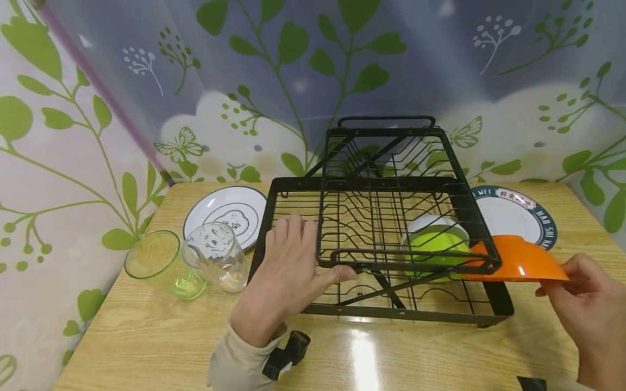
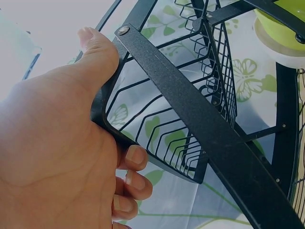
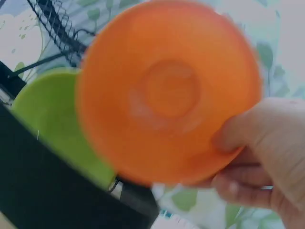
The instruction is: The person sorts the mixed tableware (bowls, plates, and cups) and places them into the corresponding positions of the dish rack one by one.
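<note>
Head view shows orange bowl [image 1: 525, 262] pinched between right fingers [image 1: 583, 267], left fingers [image 1: 292, 232] gripping rack [image 1: 498, 297]

The orange bowl [image 1: 523, 262] and the green bowl [image 1: 435, 243] look like smooth, shiny plastic; the rack [image 2: 189, 114] is matt, faintly grainy metal; the left tumblers [image 1: 217, 252] look like glass; the wood-grain table [image 1: 146, 336] is glossy.

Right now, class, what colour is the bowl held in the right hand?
The bowl is orange, shown best in the right wrist view.
</note>
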A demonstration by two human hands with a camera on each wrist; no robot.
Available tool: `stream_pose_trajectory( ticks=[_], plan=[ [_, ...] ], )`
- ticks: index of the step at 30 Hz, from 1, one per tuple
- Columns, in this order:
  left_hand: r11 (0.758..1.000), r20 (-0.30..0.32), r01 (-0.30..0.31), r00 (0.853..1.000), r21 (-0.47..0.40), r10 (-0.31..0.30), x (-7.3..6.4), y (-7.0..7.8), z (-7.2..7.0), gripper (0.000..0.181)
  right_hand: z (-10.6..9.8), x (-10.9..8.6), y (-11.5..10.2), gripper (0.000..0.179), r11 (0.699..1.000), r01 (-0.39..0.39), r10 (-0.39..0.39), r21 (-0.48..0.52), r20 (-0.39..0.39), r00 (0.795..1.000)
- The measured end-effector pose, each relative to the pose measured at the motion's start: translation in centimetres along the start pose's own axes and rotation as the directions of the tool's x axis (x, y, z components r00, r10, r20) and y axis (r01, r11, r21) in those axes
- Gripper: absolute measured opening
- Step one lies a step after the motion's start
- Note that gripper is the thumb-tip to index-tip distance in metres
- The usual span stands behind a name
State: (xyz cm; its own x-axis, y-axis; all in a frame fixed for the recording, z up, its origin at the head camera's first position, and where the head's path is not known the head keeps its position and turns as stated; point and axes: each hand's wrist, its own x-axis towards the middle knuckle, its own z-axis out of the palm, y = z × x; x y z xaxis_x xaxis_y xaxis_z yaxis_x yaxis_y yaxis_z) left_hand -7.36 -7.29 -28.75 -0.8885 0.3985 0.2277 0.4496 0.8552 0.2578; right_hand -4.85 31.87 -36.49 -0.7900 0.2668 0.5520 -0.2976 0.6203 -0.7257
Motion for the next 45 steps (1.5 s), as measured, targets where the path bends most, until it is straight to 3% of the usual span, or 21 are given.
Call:
stream_pose_trajectory(
  ticks=[5, 18, 24, 27, 35, 45],
  plan=[
    [1.000, 0.006, 0.005, 1.000, 0.013, -0.005, 0.1, 0.0, -0.1, 0.093, -0.1, 0.6, -1.3, 0.026, 0.977, 0.203, -0.195, -0.062, 0.118, 0.974],
    [1.000, 0.012, 0.008, 1.000, 0.002, -0.008, 0.0, 0.1, 0.0, 0.091, 0.5, 0.4, -2.7, 0.040, 0.933, 0.330, -0.284, -0.146, 0.266, 0.921],
    [1.000, 0.015, 0.002, 1.000, 0.015, -0.003, 0.0, 0.0, 0.0, 0.091, 2.0, 0.5, -4.3, 0.036, 0.841, 0.443, -0.320, -0.311, 0.375, 0.870],
    [1.000, 0.016, 0.004, 1.000, 0.014, -0.004, 0.0, 0.0, 0.0, 0.092, 2.9, 0.5, -4.9, 0.036, 0.802, 0.472, -0.322, -0.367, 0.400, 0.858],
    [1.000, 0.014, 0.006, 1.000, 0.008, -0.006, 0.1, 0.1, 0.1, 0.094, 3.8, 0.3, -4.7, 0.032, 0.797, 0.426, -0.270, -0.428, 0.379, 0.885],
    [1.000, 0.029, 0.018, 0.999, -0.003, -0.018, 0.0, 0.0, 0.0, 0.093, 4.2, 0.3, -4.4, 0.034, 0.790, 0.421, -0.292, -0.447, 0.330, 0.898]
  ],
)
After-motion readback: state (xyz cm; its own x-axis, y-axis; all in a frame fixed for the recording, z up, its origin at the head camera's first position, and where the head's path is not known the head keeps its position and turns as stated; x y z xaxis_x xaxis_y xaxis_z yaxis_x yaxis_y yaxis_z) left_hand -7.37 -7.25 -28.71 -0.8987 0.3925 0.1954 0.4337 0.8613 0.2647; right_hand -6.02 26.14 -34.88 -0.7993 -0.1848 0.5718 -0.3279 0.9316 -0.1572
